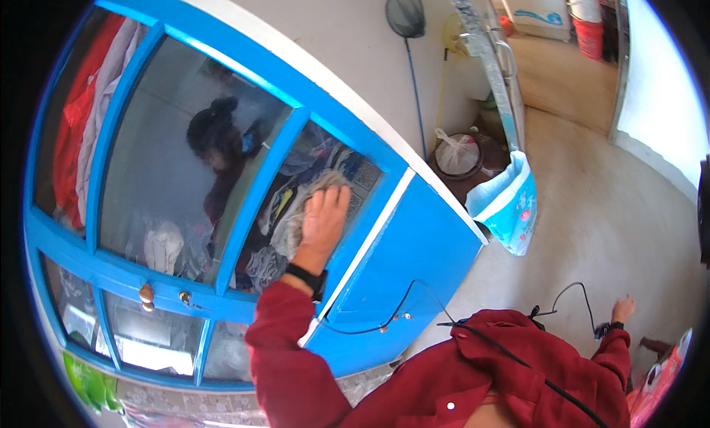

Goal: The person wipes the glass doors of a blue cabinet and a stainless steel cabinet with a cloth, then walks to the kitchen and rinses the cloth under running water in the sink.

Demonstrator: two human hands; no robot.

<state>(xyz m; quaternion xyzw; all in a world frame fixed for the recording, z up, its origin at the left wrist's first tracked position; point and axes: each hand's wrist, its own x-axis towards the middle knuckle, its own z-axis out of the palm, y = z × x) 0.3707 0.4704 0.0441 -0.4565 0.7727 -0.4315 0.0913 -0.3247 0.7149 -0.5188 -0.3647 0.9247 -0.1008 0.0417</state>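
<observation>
My left hand [324, 222], with a black band on its wrist, presses a crumpled greyish cloth [289, 228] against the right glass pane [260, 270] of a blue wooden cabinet [302, 131]. Part of the cloth is hidden under the palm and fingers. A reflection of a person shows in the middle pane [166, 150]. Below the panes are a round knob [146, 292] and a lock with a key [186, 298]. My right hand [624, 308] hangs low at my side, away from the cabinet. Nothing is visible in it, and its fingers are too small to make out.
A turquoise plastic bag [507, 211] hangs beside the cabinet's right corner, near a door edge [493, 67]. Two long-handled nets [406, 17] lean on the wall above dark jars [471, 178]. Black cables [499, 345] cross my red top. Stacked buckets [587, 28] stand beyond the doorway.
</observation>
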